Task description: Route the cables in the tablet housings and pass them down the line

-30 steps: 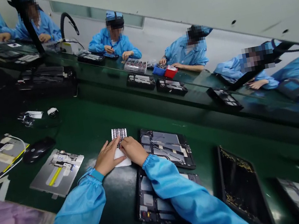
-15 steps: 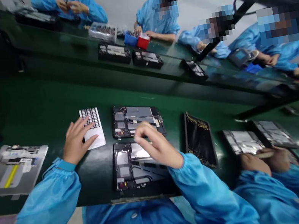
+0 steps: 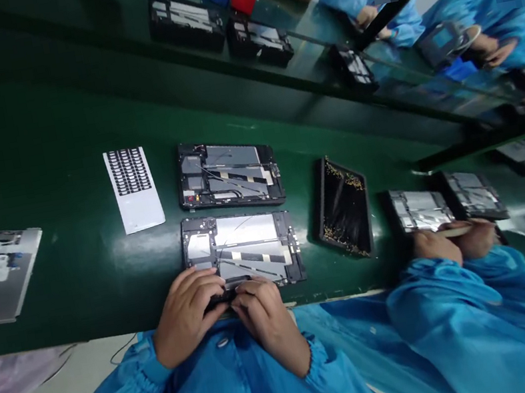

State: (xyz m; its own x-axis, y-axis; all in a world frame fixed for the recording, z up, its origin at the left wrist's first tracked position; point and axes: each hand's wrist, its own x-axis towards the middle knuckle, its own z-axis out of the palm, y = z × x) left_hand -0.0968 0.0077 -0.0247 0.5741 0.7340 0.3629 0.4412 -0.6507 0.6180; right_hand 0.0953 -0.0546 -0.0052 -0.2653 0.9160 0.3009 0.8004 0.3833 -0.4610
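An opened tablet (image 3: pixel 245 230) with bare inner parts lies near the table's front edge. My left hand (image 3: pixel 189 314) grips its front left edge, fingers curled over the top and thumb at the near side. Beside it, my right hand (image 3: pixel 270 320) has its fingertips pinched together at the middle of that same edge; anything between them is hidden. A second opened tablet (image 3: pixel 230 161) lies just behind. To the left is a white sheet of small black labels (image 3: pixel 140 208), which neither hand touches.
A black tray (image 3: pixel 343 209) of thin dark wires with gold-coloured ends sits to the right. A metal panel (image 3: pixel 8 282) with a yellow strip lies far left. At right, a co-worker's hands (image 3: pixel 446 244) work by more opened devices (image 3: pixel 422 209). A raised glass shelf holds black boxes (image 3: pixel 186 23).
My left hand has left the label sheet and moved right to the near tablet. My right hand has come down to the tablet's front edge. The view has tilted downward.
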